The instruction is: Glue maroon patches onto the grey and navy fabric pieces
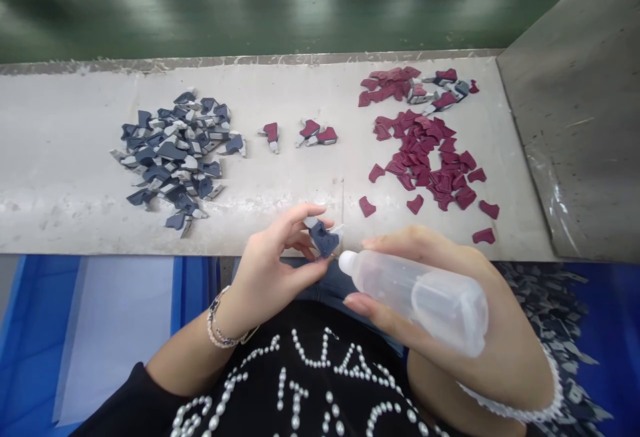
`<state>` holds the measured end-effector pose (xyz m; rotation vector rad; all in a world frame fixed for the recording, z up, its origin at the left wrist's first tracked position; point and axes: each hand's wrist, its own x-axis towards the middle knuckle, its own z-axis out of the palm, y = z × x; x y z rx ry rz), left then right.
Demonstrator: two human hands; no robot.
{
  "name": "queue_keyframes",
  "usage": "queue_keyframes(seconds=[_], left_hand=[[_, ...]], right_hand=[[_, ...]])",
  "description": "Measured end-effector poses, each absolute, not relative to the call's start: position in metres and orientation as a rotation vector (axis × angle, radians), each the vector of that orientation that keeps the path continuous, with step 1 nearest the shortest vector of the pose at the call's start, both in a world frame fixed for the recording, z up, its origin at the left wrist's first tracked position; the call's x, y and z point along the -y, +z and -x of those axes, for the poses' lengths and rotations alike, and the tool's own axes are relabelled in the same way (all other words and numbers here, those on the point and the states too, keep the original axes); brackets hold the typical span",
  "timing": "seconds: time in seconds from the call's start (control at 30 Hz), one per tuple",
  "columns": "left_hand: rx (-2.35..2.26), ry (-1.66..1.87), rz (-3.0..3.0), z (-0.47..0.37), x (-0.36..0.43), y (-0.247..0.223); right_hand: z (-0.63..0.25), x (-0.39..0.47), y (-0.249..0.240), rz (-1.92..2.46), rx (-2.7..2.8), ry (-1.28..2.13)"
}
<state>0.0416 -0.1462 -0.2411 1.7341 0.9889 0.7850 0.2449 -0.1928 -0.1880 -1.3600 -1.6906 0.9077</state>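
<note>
My left hand [280, 257] pinches a small dark-blue and light-grey moulded part [324, 237] above the table's front edge. In my right hand [450, 270] is a translucent squeeze bottle [420, 297], tilted with its white cap end pointing left at the part. The nozzle tip is close to the part's lower edge; whether they touch I cannot tell. Ahead on the table lie three grey parts topped with maroon pieces, one alone [271, 133] and two together [317, 132].
A heap of blue-grey parts [175, 150] lies on the left of the pale table [55, 164]. Loose maroon pieces [425, 150] spread on the right, beside a metal panel [575, 104]. Blue bins flank me below: the left one [30, 344] has a white sheet, the right one [620, 330] many parts.
</note>
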Motion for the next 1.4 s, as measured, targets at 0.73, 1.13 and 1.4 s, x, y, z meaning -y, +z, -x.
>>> queue_keyframes(seconds=[0.73,1.13,1.4], left_hand=[[-1.023,0.782,-1.753,-0.0429,0.1467,-0.2427],[-1.018,0.811,-1.627,-0.0423,0.1443,-0.2418],[-1.049,0.863,-1.485,-0.0401,0.1414,-0.247]], right_hand=[[-0.2472,0.1942,-0.1859,1.413,1.699,0.81],[-0.2453,0.1914,-0.1874,1.42,1.653,0.822],[-0.2538,0.1864,-0.1923,1.407,1.473,0.922]])
